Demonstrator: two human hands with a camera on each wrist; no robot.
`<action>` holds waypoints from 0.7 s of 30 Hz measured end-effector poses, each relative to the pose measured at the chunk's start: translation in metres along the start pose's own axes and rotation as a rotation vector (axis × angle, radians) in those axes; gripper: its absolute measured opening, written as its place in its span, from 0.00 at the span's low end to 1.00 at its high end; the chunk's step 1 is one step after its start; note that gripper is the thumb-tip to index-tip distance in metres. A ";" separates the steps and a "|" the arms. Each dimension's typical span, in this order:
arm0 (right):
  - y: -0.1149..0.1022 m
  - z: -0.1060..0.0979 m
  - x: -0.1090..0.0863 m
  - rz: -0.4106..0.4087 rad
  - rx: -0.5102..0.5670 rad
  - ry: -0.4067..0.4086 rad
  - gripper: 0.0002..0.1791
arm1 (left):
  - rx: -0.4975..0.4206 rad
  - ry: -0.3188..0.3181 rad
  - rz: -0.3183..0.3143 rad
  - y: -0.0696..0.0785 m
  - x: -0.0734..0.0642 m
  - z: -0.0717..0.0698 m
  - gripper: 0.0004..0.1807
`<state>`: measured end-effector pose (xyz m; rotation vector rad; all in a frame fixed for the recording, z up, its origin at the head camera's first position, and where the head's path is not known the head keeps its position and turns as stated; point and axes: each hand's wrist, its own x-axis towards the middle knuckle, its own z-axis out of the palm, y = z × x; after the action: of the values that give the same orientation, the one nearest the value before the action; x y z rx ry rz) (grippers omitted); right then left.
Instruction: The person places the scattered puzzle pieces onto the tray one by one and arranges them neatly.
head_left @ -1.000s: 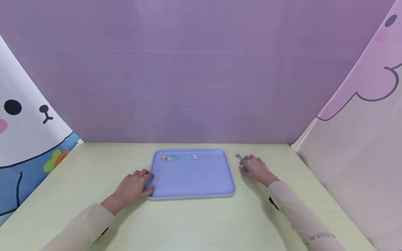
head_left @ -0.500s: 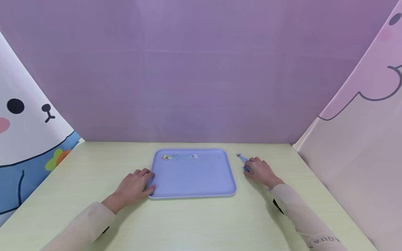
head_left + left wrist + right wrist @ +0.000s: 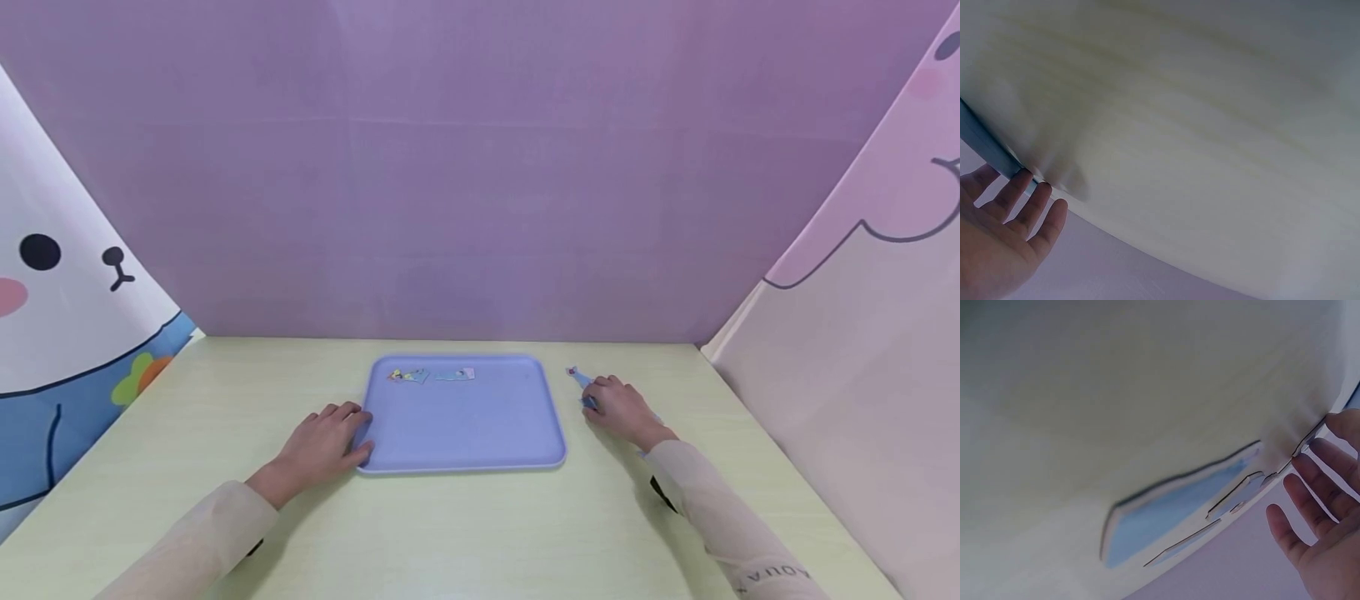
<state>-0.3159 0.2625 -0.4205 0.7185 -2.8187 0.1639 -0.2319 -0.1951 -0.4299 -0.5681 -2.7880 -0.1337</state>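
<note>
A pale blue-violet tray (image 3: pixel 465 425) lies flat on the table. My left hand (image 3: pixel 322 446) rests at its left edge, index finger and thumb at the rim; in the left wrist view its fingers (image 3: pixel 1038 203) are spread and fairly straight along the tray's side. Two flat picture pieces, one with yellow figures (image 3: pixel 408 376) and one pale blue and pink (image 3: pixel 455 374), lie at the tray's back left. My right hand (image 3: pixel 621 410), right of the tray, pinches a small blue puzzle piece (image 3: pixel 589 403) low at the table, partly hidden by fingers.
A narrow blue piece (image 3: pixel 580 377) lies just beyond the right hand. Under the right wrist are more flat pieces, among them a large light-blue one (image 3: pixel 1179 512). A purple backdrop (image 3: pixel 465 208) stands along the table's far edge, with printed cloth at both sides.
My right hand has shifted slightly to the right, showing more of the narrow blue piece beyond it. The left hand stays at the tray's edge. The head view has turned a little.
</note>
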 end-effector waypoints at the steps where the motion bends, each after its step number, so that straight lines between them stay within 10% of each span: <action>1: 0.000 0.000 0.000 0.002 0.003 0.002 0.10 | 0.001 -0.001 0.000 0.000 0.000 0.000 0.23; 21: -0.004 -0.004 0.004 0.063 0.089 -0.025 0.11 | 0.011 0.007 0.005 -0.002 0.001 0.003 0.24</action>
<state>-0.3168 0.2580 -0.4157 0.6548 -2.8748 0.2941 -0.2342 -0.1958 -0.4327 -0.5702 -2.7786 -0.1195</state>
